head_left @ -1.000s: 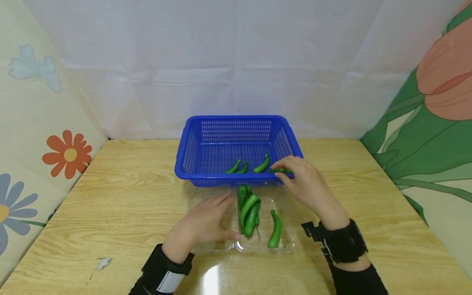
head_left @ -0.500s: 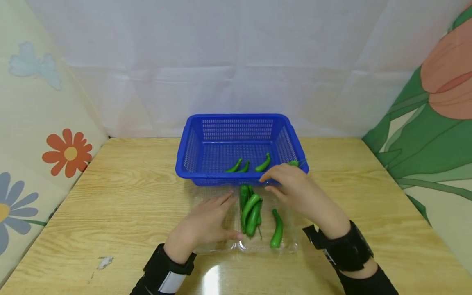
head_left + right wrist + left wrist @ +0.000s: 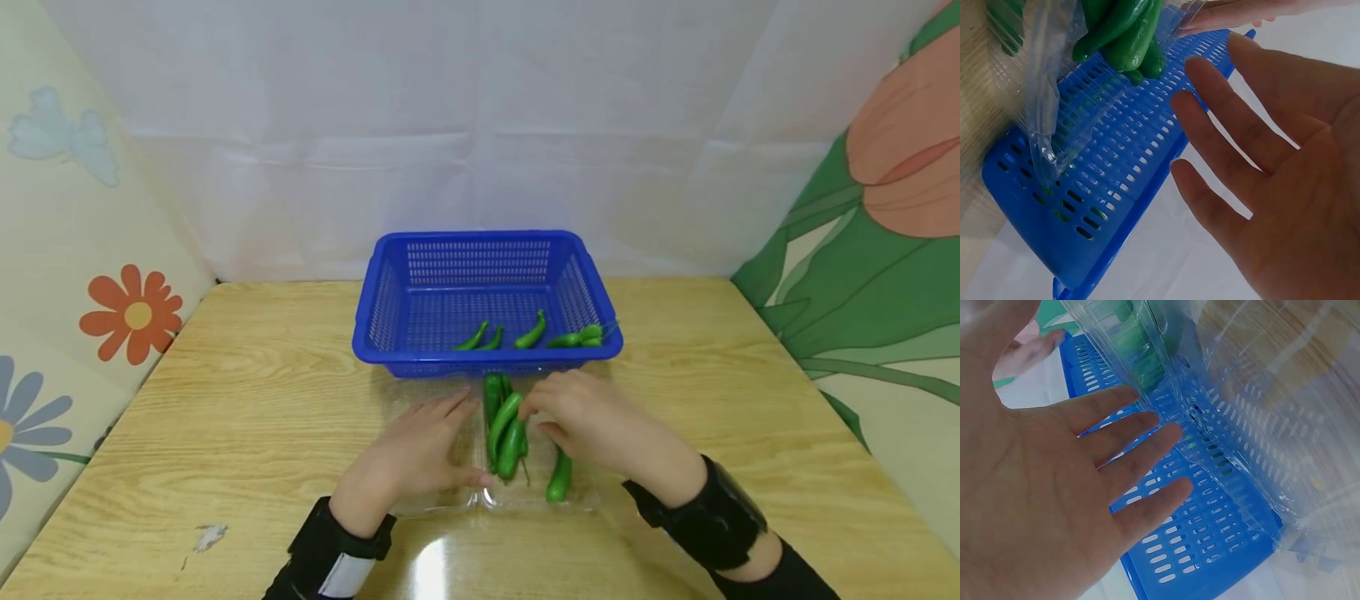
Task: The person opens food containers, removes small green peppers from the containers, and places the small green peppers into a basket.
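A clear plastic clamshell box (image 3: 536, 497) lies unfolded on the table. Several green chili peppers (image 3: 504, 433) are heaped near its middle fold, and a single green pepper (image 3: 558, 482) lies apart at the right. My left hand (image 3: 408, 458) rests over the left half of the box, fingers spread, holding nothing. Over the right half is my right hand (image 3: 596, 425), its fingertips right at the heap; in the right wrist view the right hand (image 3: 1285, 144) has loosely extended fingers with nothing between them. It partly covers the single pepper.
Just behind the box stands a blue perforated basket (image 3: 480, 357), with several green peppers (image 3: 531, 332) inside along its near side. A white sheet (image 3: 480, 125) hangs behind the wooden table (image 3: 262, 375). Patterned panels flank both sides.
My right hand has let go of a pepper in the basket's right corner and come back toward the heap in the box. The left hand has stayed in place.
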`<state>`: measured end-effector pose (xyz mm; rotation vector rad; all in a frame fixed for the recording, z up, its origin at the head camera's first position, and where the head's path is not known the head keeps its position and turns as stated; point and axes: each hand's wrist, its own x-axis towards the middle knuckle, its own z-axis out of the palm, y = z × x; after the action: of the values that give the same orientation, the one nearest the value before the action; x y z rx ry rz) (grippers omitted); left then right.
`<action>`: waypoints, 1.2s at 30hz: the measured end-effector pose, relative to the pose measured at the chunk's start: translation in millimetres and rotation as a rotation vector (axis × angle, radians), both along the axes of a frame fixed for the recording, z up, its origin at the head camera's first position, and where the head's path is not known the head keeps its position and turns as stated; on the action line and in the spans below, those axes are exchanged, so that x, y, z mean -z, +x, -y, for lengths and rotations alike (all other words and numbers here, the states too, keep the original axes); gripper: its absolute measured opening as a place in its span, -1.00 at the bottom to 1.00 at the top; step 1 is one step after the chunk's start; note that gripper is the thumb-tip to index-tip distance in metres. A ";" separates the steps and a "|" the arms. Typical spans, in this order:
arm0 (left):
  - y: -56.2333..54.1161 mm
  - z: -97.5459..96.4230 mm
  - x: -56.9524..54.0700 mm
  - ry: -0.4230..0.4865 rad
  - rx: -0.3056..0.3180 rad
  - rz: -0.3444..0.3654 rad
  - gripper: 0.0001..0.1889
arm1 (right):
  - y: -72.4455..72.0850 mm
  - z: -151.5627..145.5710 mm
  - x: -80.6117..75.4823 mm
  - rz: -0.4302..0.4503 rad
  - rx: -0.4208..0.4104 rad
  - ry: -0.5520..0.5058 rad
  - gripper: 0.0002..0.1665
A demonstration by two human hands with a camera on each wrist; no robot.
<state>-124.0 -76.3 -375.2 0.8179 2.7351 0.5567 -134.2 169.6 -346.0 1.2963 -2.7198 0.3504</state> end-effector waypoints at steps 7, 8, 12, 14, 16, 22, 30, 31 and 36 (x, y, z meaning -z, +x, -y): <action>0.0 -0.3 -0.1 -0.012 0.003 -0.006 0.01 | 6.3 1.1 3.8 0.140 0.028 0.051 -0.70; 0.0 -0.4 -0.1 -0.012 0.004 -0.007 0.01 | 7.0 1.6 5.2 0.158 0.029 0.060 -0.70; 0.0 -0.6 0.2 -0.015 0.004 -0.009 0.01 | 10.1 2.7 11.3 0.178 0.017 0.097 -0.71; 0.1 -0.6 0.2 -0.013 0.003 -0.006 0.01 | 11.6 2.7 13.8 0.183 0.014 0.121 -0.69; 0.2 -0.5 0.0 -0.011 0.002 -0.003 0.01 | 13.1 3.4 15.0 0.208 0.024 0.143 -0.65; 0.0 -0.7 -0.2 -0.008 0.002 -0.005 0.00 | 16.8 5.4 19.9 0.265 0.044 0.130 -0.57; 0.2 -0.7 0.2 -0.016 0.007 -0.004 0.01 | 22.7 7.2 26.1 0.246 0.100 0.228 -0.60; 0.4 -0.6 0.1 -0.015 0.007 -0.004 0.01 | 23.2 7.4 26.6 0.244 0.101 0.236 -0.60; 0.4 -0.4 -0.1 -0.015 0.003 0.003 0.01 | 24.1 8.1 27.8 0.256 0.119 0.254 -0.63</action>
<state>-123.6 -75.9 -375.1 0.8176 2.7317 0.5359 -110.1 161.5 -373.7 1.2106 -3.1270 0.1737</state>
